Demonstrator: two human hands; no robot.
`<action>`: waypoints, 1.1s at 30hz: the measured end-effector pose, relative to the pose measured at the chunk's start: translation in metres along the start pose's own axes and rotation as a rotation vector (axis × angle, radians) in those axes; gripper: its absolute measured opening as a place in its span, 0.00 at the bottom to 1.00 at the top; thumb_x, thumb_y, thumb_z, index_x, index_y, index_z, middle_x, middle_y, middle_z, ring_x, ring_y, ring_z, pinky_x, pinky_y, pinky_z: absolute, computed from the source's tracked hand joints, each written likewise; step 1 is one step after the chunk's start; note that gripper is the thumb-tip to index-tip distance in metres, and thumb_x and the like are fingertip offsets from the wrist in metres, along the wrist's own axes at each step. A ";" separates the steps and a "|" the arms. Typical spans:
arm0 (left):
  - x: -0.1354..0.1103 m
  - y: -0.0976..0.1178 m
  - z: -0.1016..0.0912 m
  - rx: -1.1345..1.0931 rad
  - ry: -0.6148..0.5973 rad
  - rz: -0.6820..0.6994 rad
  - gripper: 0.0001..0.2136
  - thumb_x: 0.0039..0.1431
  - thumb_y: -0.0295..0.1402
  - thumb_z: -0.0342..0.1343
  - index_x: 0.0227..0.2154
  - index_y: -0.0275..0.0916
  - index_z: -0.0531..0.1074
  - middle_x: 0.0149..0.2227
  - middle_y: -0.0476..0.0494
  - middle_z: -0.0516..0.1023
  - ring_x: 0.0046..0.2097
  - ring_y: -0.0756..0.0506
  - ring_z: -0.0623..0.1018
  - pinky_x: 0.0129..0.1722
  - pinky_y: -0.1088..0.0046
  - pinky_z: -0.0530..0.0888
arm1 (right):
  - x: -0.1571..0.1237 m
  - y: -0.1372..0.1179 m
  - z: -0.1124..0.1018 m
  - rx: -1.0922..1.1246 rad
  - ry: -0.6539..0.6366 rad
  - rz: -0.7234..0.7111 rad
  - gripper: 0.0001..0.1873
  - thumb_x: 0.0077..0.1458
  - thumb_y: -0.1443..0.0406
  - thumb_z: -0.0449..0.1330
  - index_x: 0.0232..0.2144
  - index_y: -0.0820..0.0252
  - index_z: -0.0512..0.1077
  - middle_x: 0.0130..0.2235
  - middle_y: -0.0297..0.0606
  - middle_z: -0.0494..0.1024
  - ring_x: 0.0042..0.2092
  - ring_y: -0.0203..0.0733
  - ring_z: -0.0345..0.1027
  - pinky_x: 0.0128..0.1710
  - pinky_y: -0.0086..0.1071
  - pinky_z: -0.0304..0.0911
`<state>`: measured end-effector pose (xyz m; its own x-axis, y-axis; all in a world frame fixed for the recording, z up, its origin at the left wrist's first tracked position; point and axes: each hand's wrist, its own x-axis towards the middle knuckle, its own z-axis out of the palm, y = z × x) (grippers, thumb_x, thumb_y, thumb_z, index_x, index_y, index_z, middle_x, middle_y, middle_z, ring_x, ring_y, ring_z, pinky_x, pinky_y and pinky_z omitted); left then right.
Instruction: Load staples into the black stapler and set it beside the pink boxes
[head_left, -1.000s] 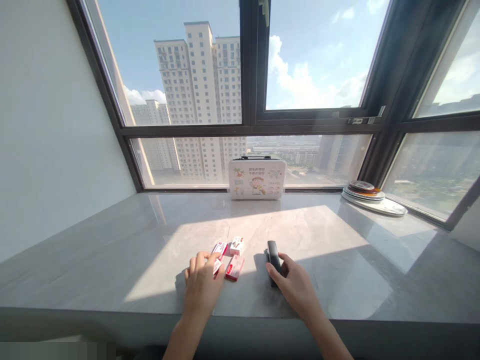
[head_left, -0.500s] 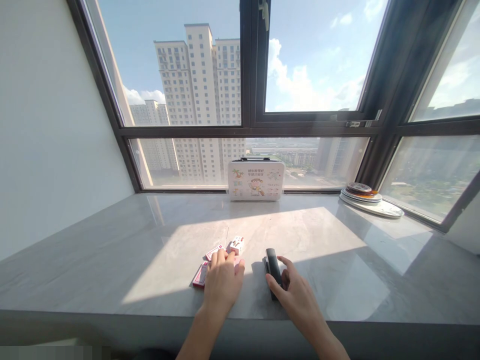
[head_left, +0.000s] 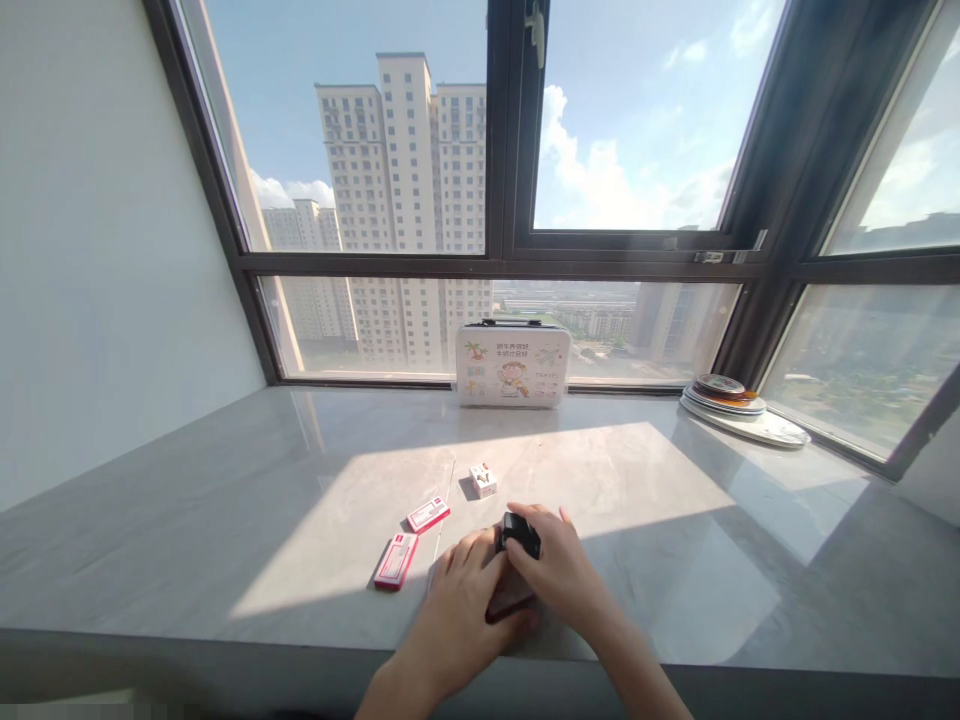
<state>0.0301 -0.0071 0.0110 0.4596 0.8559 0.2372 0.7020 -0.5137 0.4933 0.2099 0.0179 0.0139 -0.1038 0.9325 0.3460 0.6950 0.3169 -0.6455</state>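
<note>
A black stapler [head_left: 519, 580] is between my two hands, low in the middle of the view, partly hidden by fingers. My right hand [head_left: 566, 575] is closed round its far upper end, with the thumb and fingers on either side. My left hand [head_left: 466, 610] wraps the stapler from the left, its thumb passing below the near end. To the left lie two flat red-and-white boxes, a nearer box [head_left: 396, 560] and a farther box [head_left: 428, 514]. Beyond my hands sits a small white box [head_left: 483, 480] with a picture on top.
A white case with cartoon prints [head_left: 514, 370] stands upright against the window. Stacked plates [head_left: 742, 418] lie in the right corner. The pale marble sill [head_left: 300, 560] ends at a front edge close to my wrists.
My left hand has left the boxes and moved right onto the stapler. My right hand has shifted left with the stapler. The red-and-white boxes and the small box are now uncovered.
</note>
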 end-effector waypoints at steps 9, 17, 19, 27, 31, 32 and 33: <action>0.002 -0.023 -0.016 -0.010 -0.019 -0.082 0.29 0.54 0.47 0.66 0.59 0.56 0.70 0.69 0.45 0.63 0.69 0.33 0.63 0.66 0.53 0.62 | 0.034 0.002 0.006 0.714 0.308 0.242 0.18 0.61 0.50 0.54 0.41 0.56 0.73 0.44 0.39 0.82 0.48 0.48 0.75 0.46 0.36 0.70; -0.002 -0.031 -0.016 -0.123 0.047 -0.073 0.15 0.53 0.35 0.63 0.44 0.50 0.73 0.67 0.50 0.68 0.69 0.40 0.64 0.66 0.63 0.63 | -0.023 0.081 -0.041 0.798 0.241 0.651 0.23 0.58 0.44 0.57 0.41 0.55 0.69 0.36 0.38 0.80 0.28 0.42 0.75 0.23 0.33 0.70; -0.001 -0.031 -0.015 -0.131 0.056 -0.079 0.13 0.53 0.35 0.64 0.42 0.50 0.74 0.65 0.51 0.70 0.69 0.40 0.65 0.65 0.63 0.64 | -0.032 0.073 -0.037 0.661 0.062 0.634 0.26 0.60 0.41 0.53 0.39 0.56 0.70 0.26 0.33 0.76 0.17 0.36 0.65 0.14 0.27 0.55; 0.003 -0.036 -0.018 -0.181 0.047 -0.115 0.15 0.49 0.40 0.69 0.40 0.49 0.76 0.59 0.51 0.76 0.64 0.40 0.72 0.60 0.67 0.70 | -0.024 0.022 0.008 0.422 -0.198 0.382 0.17 0.59 0.50 0.59 0.28 0.56 0.70 0.18 0.29 0.70 0.19 0.34 0.60 0.20 0.26 0.49; 0.000 -0.039 -0.018 -0.221 0.058 -0.101 0.13 0.52 0.38 0.68 0.40 0.51 0.76 0.60 0.52 0.76 0.65 0.42 0.70 0.61 0.68 0.68 | -0.025 0.039 -0.012 0.312 -0.190 0.421 0.16 0.62 0.52 0.54 0.31 0.56 0.69 0.17 0.28 0.69 0.19 0.36 0.60 0.22 0.28 0.49; -0.001 -0.039 -0.018 -0.217 0.064 -0.102 0.13 0.52 0.38 0.68 0.40 0.51 0.76 0.61 0.52 0.75 0.66 0.42 0.70 0.62 0.68 0.68 | -0.025 0.040 -0.018 0.253 -0.157 0.408 0.16 0.62 0.52 0.55 0.32 0.56 0.69 0.18 0.29 0.70 0.20 0.37 0.61 0.23 0.29 0.50; -0.001 -0.038 -0.017 -0.210 0.071 -0.104 0.13 0.52 0.37 0.67 0.41 0.51 0.75 0.62 0.52 0.74 0.66 0.42 0.70 0.62 0.68 0.67 | -0.023 0.039 -0.023 0.196 -0.115 0.381 0.15 0.62 0.52 0.55 0.33 0.56 0.70 0.19 0.30 0.71 0.22 0.38 0.63 0.24 0.29 0.50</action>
<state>-0.0063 0.0125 0.0060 0.3464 0.9092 0.2309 0.6113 -0.4055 0.6796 0.2556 0.0044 -0.0036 0.0470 0.9988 -0.0125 0.5522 -0.0364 -0.8329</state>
